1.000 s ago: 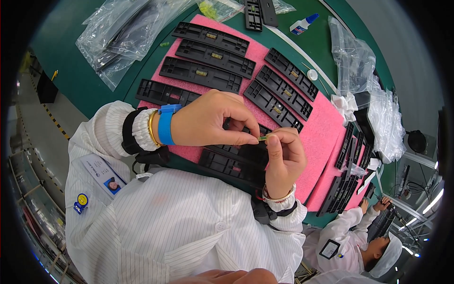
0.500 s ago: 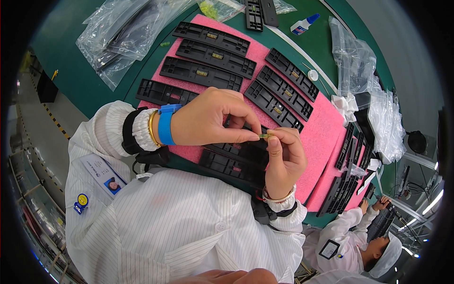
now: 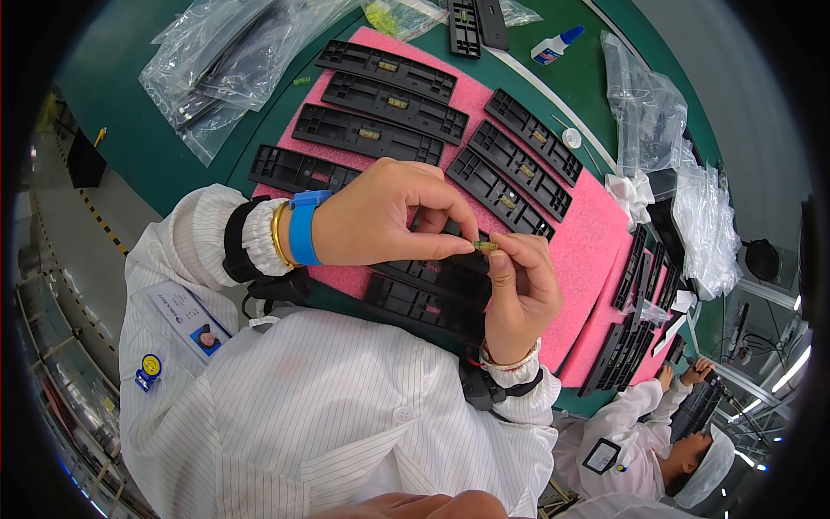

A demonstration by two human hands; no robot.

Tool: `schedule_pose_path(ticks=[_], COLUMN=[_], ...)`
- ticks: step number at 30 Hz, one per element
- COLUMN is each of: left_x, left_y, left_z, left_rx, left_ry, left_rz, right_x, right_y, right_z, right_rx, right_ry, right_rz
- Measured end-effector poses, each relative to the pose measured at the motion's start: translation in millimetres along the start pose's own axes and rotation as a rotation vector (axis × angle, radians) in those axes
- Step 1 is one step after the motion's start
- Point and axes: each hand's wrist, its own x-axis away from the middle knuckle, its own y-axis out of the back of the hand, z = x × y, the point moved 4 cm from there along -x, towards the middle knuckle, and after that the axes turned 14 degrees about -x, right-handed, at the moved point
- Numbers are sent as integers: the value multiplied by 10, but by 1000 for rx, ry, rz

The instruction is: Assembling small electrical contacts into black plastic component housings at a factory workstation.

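Observation:
Between the fingertips of both hands is a small yellow-green bubble-level vial (image 3: pixel 485 246). My left hand (image 3: pixel 389 214) pinches one end with thumb and forefinger. My right hand (image 3: pixel 524 281) has the other end between its thumb and fingers. Below my hands lie black plastic level frames (image 3: pixel 432 275) with open slots, partly hidden by the hands. Farther back on the pink foam mat (image 3: pixel 372 36) rest several similar frames (image 3: pixel 367 130), each with a yellow-green vial seated in its middle slot.
A small bottle with a blue cap (image 3: pixel 558 45) and a round white lid (image 3: pixel 571 137) are at the back. Clear plastic bags (image 3: pixel 212 78) lie at far left and right. More black frames (image 3: pixel 627 337) are stacked at right, near a co-worker (image 3: pixel 640 432). A loose vial (image 3: pixel 301 81) sits behind the mat.
The vial has turned slightly between my fingertips and more of it shows. Both hands stay almost in the same place.

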Motion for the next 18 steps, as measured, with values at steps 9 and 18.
schedule_pose_path(ticks=[9, 18], left_x=[-5, 3], left_y=[3, -2], left_z=[-8, -4], left_rx=[-14, 10], left_ry=[-1, 12], left_rz=[3, -6], right_x=[1, 19], right_y=[-7, 11], right_z=[0, -57], right_rx=[-39, -137], right_ry=[-23, -96], right_rz=[-7, -2])
